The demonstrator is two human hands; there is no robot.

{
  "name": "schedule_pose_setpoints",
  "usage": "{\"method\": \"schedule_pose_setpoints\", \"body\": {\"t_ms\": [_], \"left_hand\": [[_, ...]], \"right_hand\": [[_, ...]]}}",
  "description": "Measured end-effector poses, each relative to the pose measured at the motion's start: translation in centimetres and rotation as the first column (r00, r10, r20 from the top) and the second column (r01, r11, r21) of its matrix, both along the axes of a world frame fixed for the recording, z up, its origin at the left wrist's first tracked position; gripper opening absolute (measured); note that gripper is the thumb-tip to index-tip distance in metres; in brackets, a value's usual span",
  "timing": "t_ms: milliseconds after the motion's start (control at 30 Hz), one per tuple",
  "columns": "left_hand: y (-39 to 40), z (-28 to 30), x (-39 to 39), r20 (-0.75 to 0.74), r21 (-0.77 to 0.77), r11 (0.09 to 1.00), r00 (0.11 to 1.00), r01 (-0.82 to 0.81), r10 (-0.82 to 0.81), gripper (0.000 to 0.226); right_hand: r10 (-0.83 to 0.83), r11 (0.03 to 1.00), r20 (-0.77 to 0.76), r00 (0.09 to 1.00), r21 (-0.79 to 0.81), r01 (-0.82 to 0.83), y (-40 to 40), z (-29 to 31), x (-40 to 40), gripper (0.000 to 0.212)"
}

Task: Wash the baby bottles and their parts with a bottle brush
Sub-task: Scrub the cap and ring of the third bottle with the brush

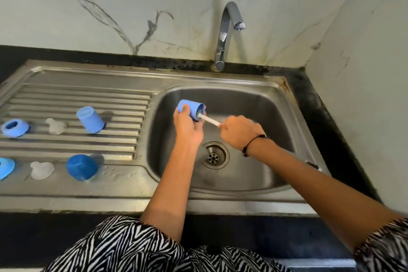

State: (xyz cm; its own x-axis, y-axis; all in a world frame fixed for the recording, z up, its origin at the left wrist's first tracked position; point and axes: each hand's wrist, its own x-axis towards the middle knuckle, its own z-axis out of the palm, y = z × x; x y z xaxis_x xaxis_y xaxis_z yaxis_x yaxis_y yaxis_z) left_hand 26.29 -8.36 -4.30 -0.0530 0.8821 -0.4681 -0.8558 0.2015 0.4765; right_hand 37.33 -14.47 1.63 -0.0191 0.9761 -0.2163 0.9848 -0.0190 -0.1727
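Left hand (187, 127): grips a pale blue cup-shaped bottle part (191, 108) over the sink basin (254, 104), fingers curled round its side, open mouth turned right.
Right hand (239, 132): fingers closed on the white handle of the bottle brush (209, 119); a black cord circles the wrist.
Brush: bristled head sits inside the cup's mouth, handle slanting down to the right.
Draining board (77, 95): ribbed steel, left of the basin.
On the board: a light blue cup (90, 119) upside down, a darker blue cup (82, 167) nearer, two clear teats (55, 126) (42, 169), two blue rings (15, 127) (5, 167).
Tap (227, 33): chrome, behind the basin, no water running.
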Motion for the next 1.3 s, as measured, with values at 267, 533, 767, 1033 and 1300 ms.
{"method": "schedule_pose_setpoints", "body": {"t_ms": [267, 533, 767, 1033, 1300], "left_hand": [[-0.8, 0.4, 0.0, 0.249, -0.011, 0.999, 0.967, 0.051, -0.046, 0.016], [-0.3, 1.4, -0.1, 0.000, 0.149, 0.979, 0.990, 0.138, -0.139, 0.028], [-0.7, 0.5, -1.5, 0.251, 0.083, 0.996, 0.967, 0.022, -0.042, 0.012], [0.7, 1.8, -0.2, -0.050, 0.121, 0.989, 0.996, 0.084, -0.078, 0.029], [0.0, 1.2, -1.5, 0.274, 0.097, 0.995, 0.962, -0.037, 0.009, 0.014]], "right_hand": [[0.031, 0.999, -0.085, 0.996, -0.036, -0.035, -1.7, -1.3, -0.1, 0.037], [-0.073, 0.997, -0.242, 0.968, -0.040, 0.065, -0.2, 1.0, 1.0, 0.035], [0.023, 0.991, -0.202, 0.979, -0.124, -0.049, -1.2, -1.3, -0.6, 0.036], [-0.093, 0.995, -0.086, 0.992, 0.018, 0.095, 1.2, 0.8, 0.7, 0.034], [0.003, 0.993, -0.154, 0.988, -0.113, -0.021, -1.3, -0.3, -0.5, 0.037]]}}
